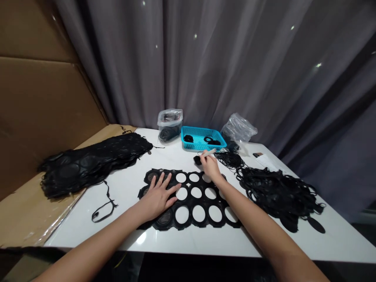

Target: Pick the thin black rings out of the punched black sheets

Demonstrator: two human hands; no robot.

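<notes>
Left fingers (167, 180) splay over perforated black sheeting (190, 220), holes (199, 213) open rightward, discs (164, 217) remaining alongside; right fingers (203, 159) pinch a white stick (210, 152)!

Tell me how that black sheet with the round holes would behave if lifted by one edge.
The black sheet would probably sag, since only narrow bands run between its holes. It is likely light for its size, with so much cut away. Pushed, it might slide or bunch rather than roll, as it lies flat on the table.
</notes>
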